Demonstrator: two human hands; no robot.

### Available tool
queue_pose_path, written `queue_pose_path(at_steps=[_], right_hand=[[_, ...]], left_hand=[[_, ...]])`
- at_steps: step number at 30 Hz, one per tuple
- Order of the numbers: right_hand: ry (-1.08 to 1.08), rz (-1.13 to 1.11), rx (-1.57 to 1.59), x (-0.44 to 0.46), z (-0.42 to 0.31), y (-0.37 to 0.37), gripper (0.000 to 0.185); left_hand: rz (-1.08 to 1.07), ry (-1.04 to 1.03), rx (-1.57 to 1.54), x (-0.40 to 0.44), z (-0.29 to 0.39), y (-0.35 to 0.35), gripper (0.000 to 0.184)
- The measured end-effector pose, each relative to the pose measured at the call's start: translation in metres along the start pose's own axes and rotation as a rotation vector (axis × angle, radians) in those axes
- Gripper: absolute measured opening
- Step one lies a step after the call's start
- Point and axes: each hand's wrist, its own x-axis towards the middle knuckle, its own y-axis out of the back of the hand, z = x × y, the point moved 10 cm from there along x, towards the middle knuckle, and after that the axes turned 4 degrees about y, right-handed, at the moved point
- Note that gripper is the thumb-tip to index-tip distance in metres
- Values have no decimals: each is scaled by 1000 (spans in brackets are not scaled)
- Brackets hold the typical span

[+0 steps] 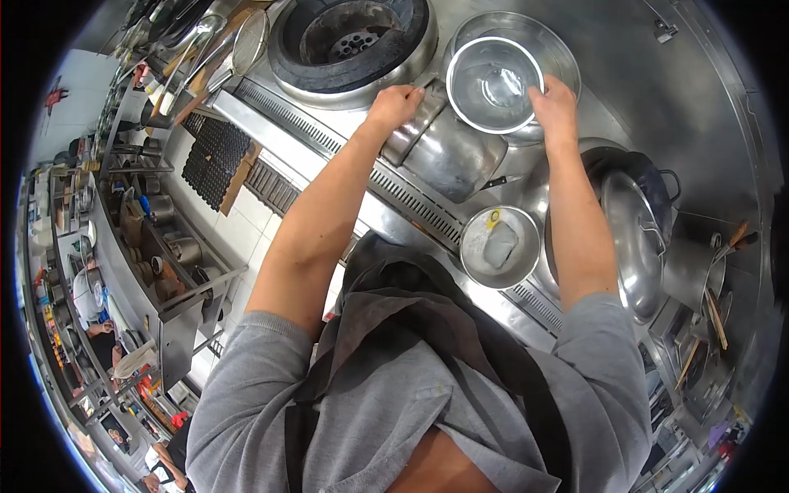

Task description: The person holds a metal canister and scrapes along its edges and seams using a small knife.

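My right hand (555, 107) grips the rim of a shiny metal bowl (498, 123), thumb at the edge. Its inside looks smooth and reflective. Beneath it sits a larger, wide metal basin (567, 62). My left hand (395, 108) is closed at the upper end of a boxy stainless steel container (460, 156); its fingertips are partly hidden. A dark-handled knife (500, 181) lies by that container. Nearer my body, a smaller metal bowl (472, 267) holds a whitish translucent piece (500, 246) and something yellow (493, 218).
A round wok burner (353, 45) is at upper left, near ladles and a strainer (249, 43). A large pot with a domed lid (631, 246) stands right. A slotted drain (411, 201) runs along the counter. Shelves (177, 304) line the left; another person (164, 464) is at lower left.
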Motion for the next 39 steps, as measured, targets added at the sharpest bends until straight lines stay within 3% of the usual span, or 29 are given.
queue_pose_path(at_steps=[3, 5, 7, 11, 19, 23, 29, 31, 32, 36, 39], right_hand=[[41, 1, -43, -5, -10, 1, 30], [50, 2, -58, -7, -14, 0, 29], [29, 10, 13, -6, -10, -1, 29], [-24, 12, 17, -1, 1, 1, 29], [82, 87, -97, -2, -13, 11, 26], [31, 75, -89, -2, -8, 11, 27], [-51, 54, -48, 0, -1, 6, 29], [-18, 55, -71, 2, -9, 7, 29], [-18, 56, -73, 2, -8, 7, 29], [25, 67, -110, 6, -6, 13, 26], [117, 101, -131, 5, -10, 13, 23]], left_hand=[[-152, 103, -39, 6, -5, -5, 49], [-143, 81, -82, 2, -1, -7, 51], [-4, 117, -136, -1, -1, -7, 45], [275, -4, -17, -44, 6, 5, 40], [233, -203, -91, -102, -43, 17, 27], [218, -269, -136, -114, -49, 26, 24], [229, -82, -193, -70, -6, 31, 31], [148, 17, 84, -47, -4, 14, 39], [175, 41, 72, -46, -4, 14, 48], [222, 9, 61, -55, -6, 18, 45], [192, -97, -156, -69, -15, 21, 44]])
